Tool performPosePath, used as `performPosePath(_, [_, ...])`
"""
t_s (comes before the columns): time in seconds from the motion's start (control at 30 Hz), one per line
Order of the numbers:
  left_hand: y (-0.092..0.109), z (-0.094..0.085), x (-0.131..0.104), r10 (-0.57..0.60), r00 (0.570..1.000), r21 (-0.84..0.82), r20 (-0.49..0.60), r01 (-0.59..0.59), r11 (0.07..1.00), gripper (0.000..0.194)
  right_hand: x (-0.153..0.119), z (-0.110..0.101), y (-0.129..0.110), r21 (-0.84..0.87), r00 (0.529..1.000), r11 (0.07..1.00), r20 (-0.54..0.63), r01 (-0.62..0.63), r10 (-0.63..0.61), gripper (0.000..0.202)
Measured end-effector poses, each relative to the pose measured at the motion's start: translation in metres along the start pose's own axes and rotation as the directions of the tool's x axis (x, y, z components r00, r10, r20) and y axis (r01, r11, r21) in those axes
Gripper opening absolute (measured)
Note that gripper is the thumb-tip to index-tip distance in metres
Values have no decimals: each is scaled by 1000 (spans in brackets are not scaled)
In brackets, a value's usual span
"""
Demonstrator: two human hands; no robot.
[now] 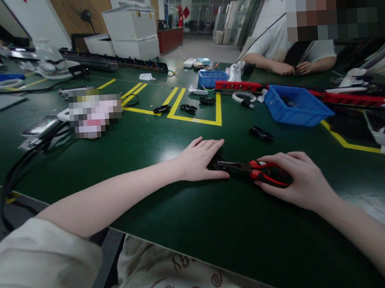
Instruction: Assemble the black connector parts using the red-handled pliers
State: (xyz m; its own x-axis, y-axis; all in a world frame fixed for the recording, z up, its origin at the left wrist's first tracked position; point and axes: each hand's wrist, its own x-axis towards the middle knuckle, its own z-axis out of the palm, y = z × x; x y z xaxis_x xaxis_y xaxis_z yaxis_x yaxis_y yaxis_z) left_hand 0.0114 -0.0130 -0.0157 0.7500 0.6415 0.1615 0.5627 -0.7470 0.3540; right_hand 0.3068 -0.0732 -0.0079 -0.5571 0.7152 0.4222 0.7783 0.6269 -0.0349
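Note:
My right hand (300, 178) is closed around the red-and-black handles of long-nose pliers (256, 169). The jaws point left and reach a small black part (216, 162) on the green table. Over that part lies my left hand (202, 161), with its thumb on the near side and its fingers on the far side, gripping it against the table. Much of the part is hidden under the palm. A similar black piece (261, 133) rests just beyond the pliers.
Several black pieces (188, 108) lie by the yellow tape (196, 120). A blue bin (297, 107) stands at right, beside a red strip (239, 86). Black cables (26, 154) hang over the left edge. A person (288, 55) sits across the table, hands together.

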Motion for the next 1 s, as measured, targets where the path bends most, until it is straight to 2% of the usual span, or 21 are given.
performPosePath(0.33, [0, -7, 3, 57, 998, 70, 39, -60, 996, 88, 1, 3, 3, 32, 1000, 999, 18, 15, -16, 40])
performPosePath(0.6, [-2, -7, 3, 87, 996, 43, -2, -86, 995, 89, 1, 1, 4, 18, 999, 999, 25, 28, -28, 39])
performPosePath(0.8, [-7, -7, 7, 102, 993, 39, 61, -105, 994, 81, 2, -1, 2, -20, 999, 999, 8, 44, -44, 37])
performPosePath(1.0, [-10, -11, 10, 139, 983, 15, 120, -142, 990, 84, 1, -1, 2, -59, 997, 995, -10, 75, -75, 39])
